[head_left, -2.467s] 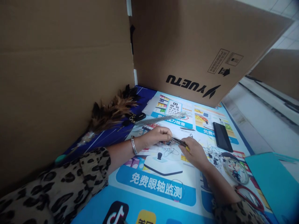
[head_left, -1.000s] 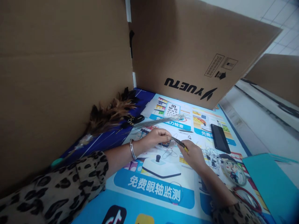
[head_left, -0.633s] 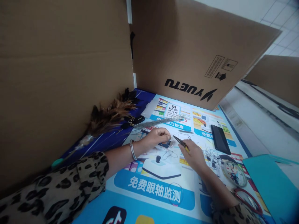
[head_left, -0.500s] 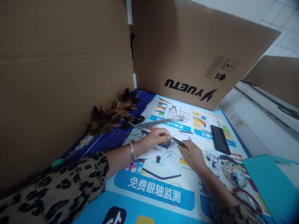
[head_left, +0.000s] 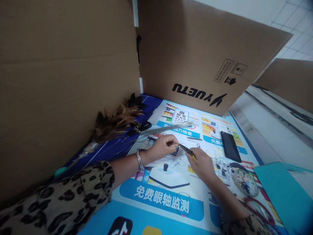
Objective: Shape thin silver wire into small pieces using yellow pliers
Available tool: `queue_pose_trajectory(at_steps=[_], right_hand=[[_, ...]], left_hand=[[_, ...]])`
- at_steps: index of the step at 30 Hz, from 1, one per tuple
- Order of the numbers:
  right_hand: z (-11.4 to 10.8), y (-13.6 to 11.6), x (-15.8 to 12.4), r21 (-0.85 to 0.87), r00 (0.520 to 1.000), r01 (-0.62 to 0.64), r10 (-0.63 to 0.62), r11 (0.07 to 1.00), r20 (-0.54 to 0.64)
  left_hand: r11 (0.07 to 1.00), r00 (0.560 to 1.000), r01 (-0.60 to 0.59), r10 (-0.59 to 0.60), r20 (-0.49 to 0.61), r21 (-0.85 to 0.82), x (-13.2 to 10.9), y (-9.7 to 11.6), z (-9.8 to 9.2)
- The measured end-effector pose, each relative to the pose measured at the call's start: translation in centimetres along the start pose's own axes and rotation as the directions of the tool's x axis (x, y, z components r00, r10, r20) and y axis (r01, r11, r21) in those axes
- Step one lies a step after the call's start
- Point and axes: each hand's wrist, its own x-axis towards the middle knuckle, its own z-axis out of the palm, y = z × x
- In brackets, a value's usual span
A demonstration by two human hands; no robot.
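Note:
My left hand (head_left: 163, 147) is closed in a pinch on a thin wire piece at the middle of the printed blue poster (head_left: 156, 195). A silver bangle sits on that wrist. My right hand (head_left: 201, 162) grips small pliers (head_left: 186, 149) with yellow handles, and their tips meet the wire just beside my left fingertips. A bent wire loop (head_left: 178, 162) lies on the poster just below both hands. Both sleeves are leopard print.
A bundle of straight wires (head_left: 166, 128) and a feather duster (head_left: 114, 121) lie at the back left. A black phone (head_left: 230, 146) lies to the right, a round tin (head_left: 245, 181) and teal folder (head_left: 283, 192) nearer right. Cardboard walls (head_left: 200, 49) enclose the back and left.
The hands have stayed close together over the same spot. The plier tips pulled slightly away, then came back onto the wire at my left fingertips.

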Motion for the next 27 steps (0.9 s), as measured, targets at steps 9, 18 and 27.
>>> queue_pose_trajectory(at_steps=[9, 18, 27], right_hand=[[-0.05, -0.2, -0.03, -0.017, 0.999, -0.023, 0.024, 1.0, 0.025], [-0.04, -0.31, -0.07, -0.016, 0.999, -0.025, 0.026, 1.0, 0.032], [-0.34, -0.81, -0.14, -0.018, 0.999, -0.031, 0.031, 0.999, -0.012]], left_hand=[[0.997, 0.999, -0.035, 0.037, -0.014, 0.066, -0.08, 0.03, -0.09], [0.999, 1.0, -0.023, 0.024, -0.021, 0.05, -0.11, 0.2, 0.02], [0.991, 0.996, -0.069, 0.075, -0.044, 0.116, -0.22, 0.77, -0.04]])
